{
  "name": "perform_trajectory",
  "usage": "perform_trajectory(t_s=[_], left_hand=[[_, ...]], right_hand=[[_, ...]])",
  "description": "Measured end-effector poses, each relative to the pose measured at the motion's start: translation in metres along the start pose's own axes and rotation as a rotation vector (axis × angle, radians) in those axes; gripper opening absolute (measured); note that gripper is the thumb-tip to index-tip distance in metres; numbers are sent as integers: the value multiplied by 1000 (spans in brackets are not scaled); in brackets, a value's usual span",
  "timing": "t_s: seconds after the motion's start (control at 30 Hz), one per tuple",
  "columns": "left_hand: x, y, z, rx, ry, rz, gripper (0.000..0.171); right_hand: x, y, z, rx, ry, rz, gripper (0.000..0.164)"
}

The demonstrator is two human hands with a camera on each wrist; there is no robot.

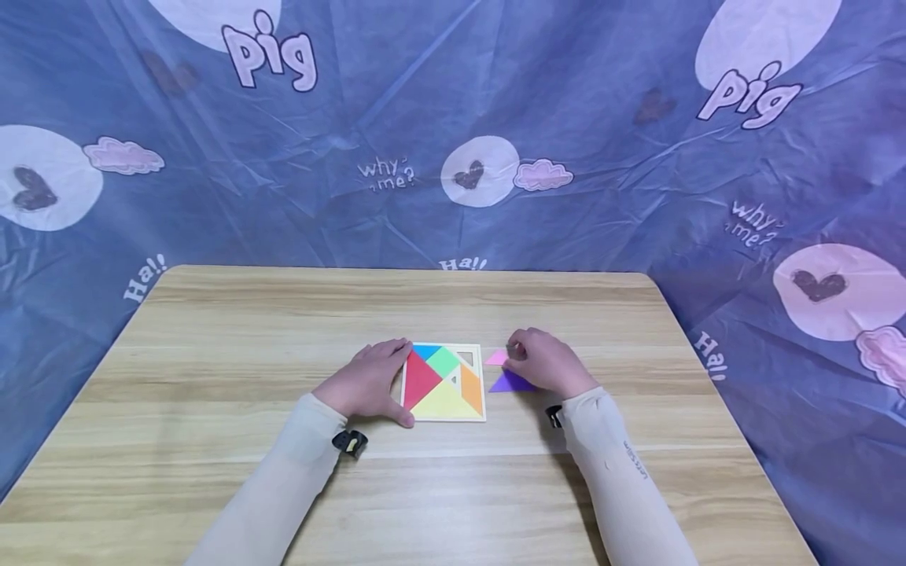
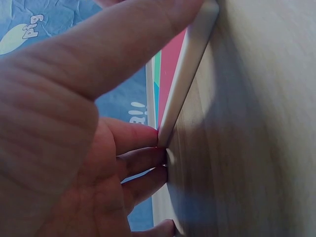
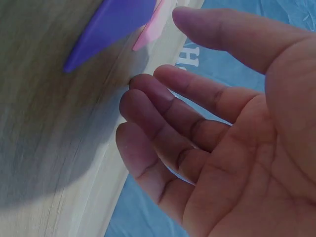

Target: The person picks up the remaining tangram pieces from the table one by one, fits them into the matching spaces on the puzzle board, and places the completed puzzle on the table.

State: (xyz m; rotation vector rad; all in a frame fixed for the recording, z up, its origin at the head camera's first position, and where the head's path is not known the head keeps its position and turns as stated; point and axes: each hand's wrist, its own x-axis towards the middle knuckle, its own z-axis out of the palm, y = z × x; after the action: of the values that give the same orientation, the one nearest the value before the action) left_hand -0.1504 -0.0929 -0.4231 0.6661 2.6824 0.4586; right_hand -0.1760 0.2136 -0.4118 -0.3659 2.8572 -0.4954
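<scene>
A square tangram tray (image 1: 484, 401) with a pale rim lies on the table. Red (image 1: 421, 382), yellow (image 1: 446, 402), orange (image 1: 470, 388), green (image 1: 443, 362) and blue (image 1: 426, 350) pieces sit inside it. Bare recess shows at its upper right and in a small gap near the middle. My left hand (image 1: 368, 381) spans the tray's left side, thumb at the near corner, index fingertip at the far one. Right of the tray lie a purple piece (image 1: 511, 383) and a pink piece (image 1: 497, 358). Over them is my right hand (image 1: 555, 365), fingers loosely bent, thumb apart, nothing between.
The wood-grain table (image 1: 248, 338) extends around the tray, its far edge against a blue printed cloth (image 1: 396, 212). More of that cloth hangs along both sides. Dark wrist cameras (image 1: 350, 442) sit at both cuffs.
</scene>
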Motion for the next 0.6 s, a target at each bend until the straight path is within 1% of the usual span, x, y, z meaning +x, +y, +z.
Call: perform_trajectory(t_s=[0.13,0.23,0.3,0.47,0.6], left_hand=[[0,1,-1,1,-5,-4,122],[0,1,0,2,-3,-5,122],[0,1,0,4,-2,-4,122],[0,0,0,3,0,-1,122],[0,1,0,3,-1,-2,121]], right_hand=[[0,-1,4,9,-53,36,53],[-1,-3,5,3,-75,47,59],[-1,-4,6,-1,-76,47,58],[-3,-3,3,12,-81,45,47],[-4,1,0,32,-93,38,46]])
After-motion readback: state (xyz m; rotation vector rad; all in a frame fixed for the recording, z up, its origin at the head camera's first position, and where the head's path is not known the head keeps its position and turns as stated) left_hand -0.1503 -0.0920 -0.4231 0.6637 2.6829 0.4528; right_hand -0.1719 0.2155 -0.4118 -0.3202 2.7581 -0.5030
